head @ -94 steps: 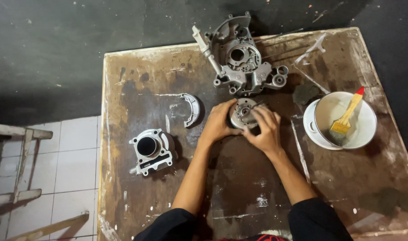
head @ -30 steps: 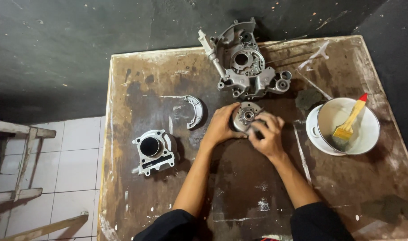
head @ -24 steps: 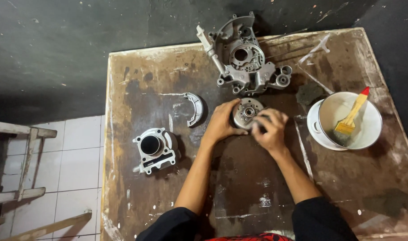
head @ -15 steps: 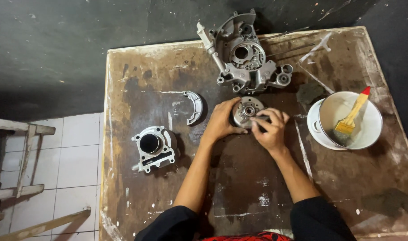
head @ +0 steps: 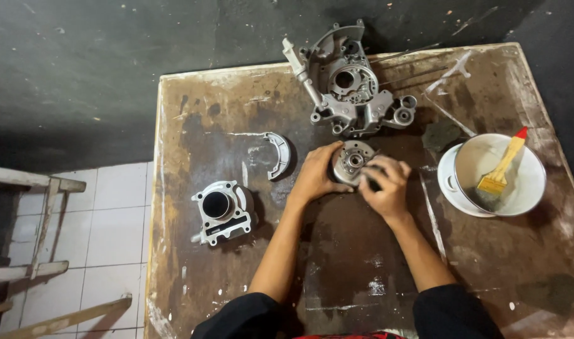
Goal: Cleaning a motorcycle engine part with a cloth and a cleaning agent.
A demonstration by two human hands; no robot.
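- A dark, rough wall runs along the far side, and pale floor tiles with some wooden rails show at the left.
- A stained brown worktable fills most of the view, its top scuffed and blotched with pale marks.
- At the far middle of the table lies a large grey metal engine casing, with a round opening and several bosses.
- At the right stands a white bowl on a white plate, with a yellow-handled brush leaning inside it, red tip up.
- At the left of the table sits a grey cylinder block with a dark round bore, well apart from the hands.
- Between it and the casing lies a curved metal shoe-shaped piece.
- The round metal disc part rests on the table at the middle, just near of the casing.
- The left hand is wrapped against the disc's left edge, fingers curled on its rim.
- The right hand is closed over the disc's right side, fingertips pressed on its face; whether it also pinches a small tool cannot be told.
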